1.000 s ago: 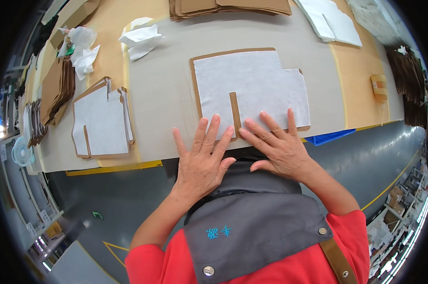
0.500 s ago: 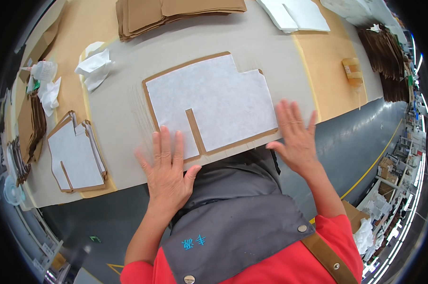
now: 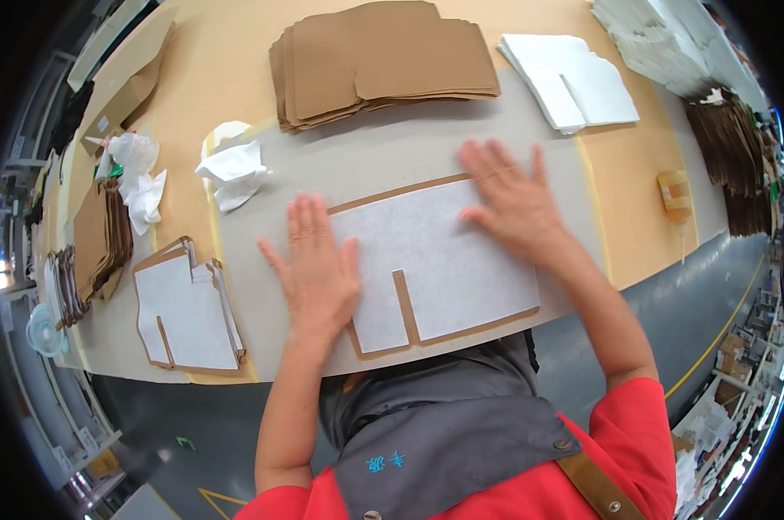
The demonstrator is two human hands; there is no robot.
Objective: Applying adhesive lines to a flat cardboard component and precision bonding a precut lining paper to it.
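In front of me at the table's near edge lies a flat brown panel [image 3: 405, 305], with a slot and a stepped outline. A white sheet [image 3: 461, 260] of nearly the same shape covers it, leaving a thin brown border. My left hand [image 3: 316, 273] rests flat along the left side of the sheet, fingers stretched out and apart. Over the far right corner is my right hand [image 3: 515, 206], fingers spread and slightly blurred, hiding the stepped notch. Neither hand holds anything.
Beyond the panel sits a stack of brown panels [image 3: 401, 52], with white sheets [image 3: 596, 91] to its right. White-covered panels [image 3: 184, 312] are piled at left. Crumpled white paper [image 3: 234, 173], a clear bottle [image 3: 134, 152] and an amber bottle [image 3: 674, 195] stand or lie around.
Both hands have moved away from the near edge, up over the sheet; the right one now lies at its far right corner. The whole view has shifted, showing more of the far stacks.
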